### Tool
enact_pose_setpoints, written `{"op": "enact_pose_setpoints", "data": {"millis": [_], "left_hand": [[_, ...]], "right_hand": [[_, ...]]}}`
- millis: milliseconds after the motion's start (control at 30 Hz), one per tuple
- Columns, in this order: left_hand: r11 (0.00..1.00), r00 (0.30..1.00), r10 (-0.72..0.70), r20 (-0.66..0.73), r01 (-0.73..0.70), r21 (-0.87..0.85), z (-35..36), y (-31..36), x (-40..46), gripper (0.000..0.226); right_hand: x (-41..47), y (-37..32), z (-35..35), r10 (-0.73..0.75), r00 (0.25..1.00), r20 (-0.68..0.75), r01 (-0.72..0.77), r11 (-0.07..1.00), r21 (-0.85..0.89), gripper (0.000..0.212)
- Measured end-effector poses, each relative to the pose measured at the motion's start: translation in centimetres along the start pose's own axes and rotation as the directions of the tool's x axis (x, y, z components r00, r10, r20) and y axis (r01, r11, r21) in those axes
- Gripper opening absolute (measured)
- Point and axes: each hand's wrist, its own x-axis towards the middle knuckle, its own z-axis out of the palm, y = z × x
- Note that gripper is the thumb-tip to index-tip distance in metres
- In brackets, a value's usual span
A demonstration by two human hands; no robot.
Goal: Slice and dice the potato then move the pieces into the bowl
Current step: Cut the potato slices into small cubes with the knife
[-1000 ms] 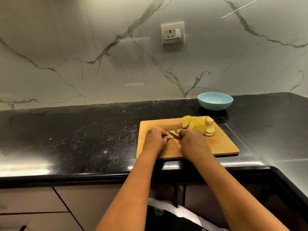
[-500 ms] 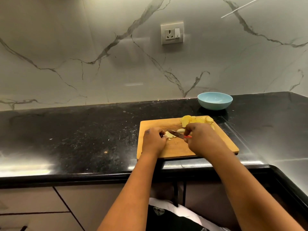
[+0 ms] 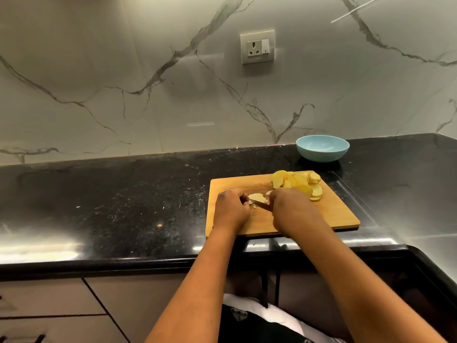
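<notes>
A wooden cutting board (image 3: 333, 214) lies on the black counter. A pile of yellow potato slices (image 3: 296, 181) sits at its far right corner. My left hand (image 3: 231, 210) pins a small pale potato piece (image 3: 257, 197) near the board's middle. My right hand (image 3: 294, 209) grips a knife (image 3: 259, 203) whose blade lies across that piece; the handle is hidden in my fist. A light blue bowl (image 3: 322, 147) stands empty behind the board, by the wall.
The black stone counter (image 3: 123, 201) runs left and wraps round on the right. A marble backsplash with a power socket (image 3: 257, 47) rises behind. Cabinet fronts (image 3: 54, 308) sit below the counter's front edge.
My right hand with the knife had shifted back toward the slice pile, then came forward again onto the small piece. My left hand stayed put on that piece.
</notes>
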Motion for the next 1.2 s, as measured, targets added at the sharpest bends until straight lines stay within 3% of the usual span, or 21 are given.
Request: {"op": "enact_pose_setpoints", "data": {"millis": [167,267,333,433,533,767,967,1200], "left_hand": [[1.000,1.000,0.000,0.003,0.000,-0.015,-0.3,0.1,-0.2,0.010],[1.000,1.000,0.014,-0.008,-0.014,-0.001,-0.3,0.3,-0.5,0.008],[0.998,0.997,0.067,-0.025,-0.067,0.006,-0.2,0.4,-0.7,0.010],[0.980,0.975,0.153,0.160,-0.171,0.103,0.3,0.6,-0.8,0.050],[0.945,0.935,0.079,0.346,-0.181,0.272,1.0,1.1,-0.3,0.083],[0.903,0.938,0.105,0.329,-0.228,0.363,1.7,1.5,2.7,0.039],[0.888,0.933,0.079,0.350,-0.225,0.400,1.9,1.0,4.0,0.037],[0.899,0.992,-0.016,0.122,-0.039,0.436,0.3,-2.0,4.2,0.028]], "right_hand": [[-0.8,3.4,-3.9,-0.011,0.980,0.196,0.024,0.998,-0.064,0.017],[-0.5,5.2,-5.3,-0.030,0.966,0.258,-0.016,0.985,0.173,0.010],[0.6,5.7,-4.7,0.009,0.980,0.201,-0.073,0.947,0.312,0.008],[2.4,5.9,-2.5,0.054,0.995,0.084,-0.085,0.902,0.424,0.007],[3.5,5.6,-0.1,0.102,0.995,-0.014,-0.080,0.848,0.524,0.009],[3.8,5.0,3.9,0.041,0.946,-0.321,0.117,0.881,0.458,0.011],[4.1,5.4,4.5,0.017,0.920,-0.391,0.176,0.875,0.452,0.012],[3.9,5.7,5.0,-0.025,0.889,-0.457,0.240,0.876,0.419,0.008]]}}
